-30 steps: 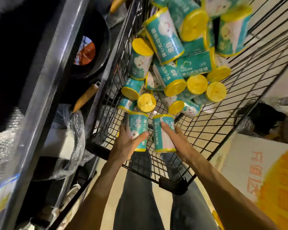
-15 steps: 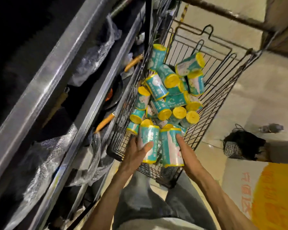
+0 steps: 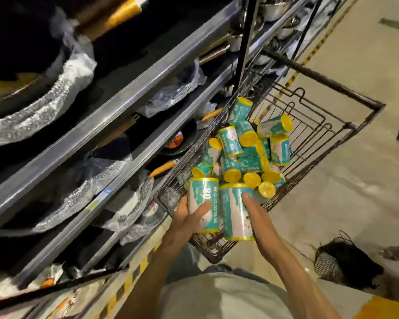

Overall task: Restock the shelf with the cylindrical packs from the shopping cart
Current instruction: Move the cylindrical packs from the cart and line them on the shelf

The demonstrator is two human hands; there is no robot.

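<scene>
left hand (image 3: 184,223): wrapped round one teal pack (image 3: 203,203)
right hand (image 3: 255,209): gripping the other pack (image 3: 236,215)
change: both packs lifted up from the cart (image 3: 320,143) pile
next: onto the shelf (image 3: 129,93)

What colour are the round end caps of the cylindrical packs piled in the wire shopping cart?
Yellow end caps on teal-and-white cylindrical packs, clearest in the head view.

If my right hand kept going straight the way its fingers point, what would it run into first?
The right hand, gripping a teal pack, points up into the cart. It would likely meet the loose pile of packs first, probably the yellow-ended one just ahead, though depth is unclear.
</scene>
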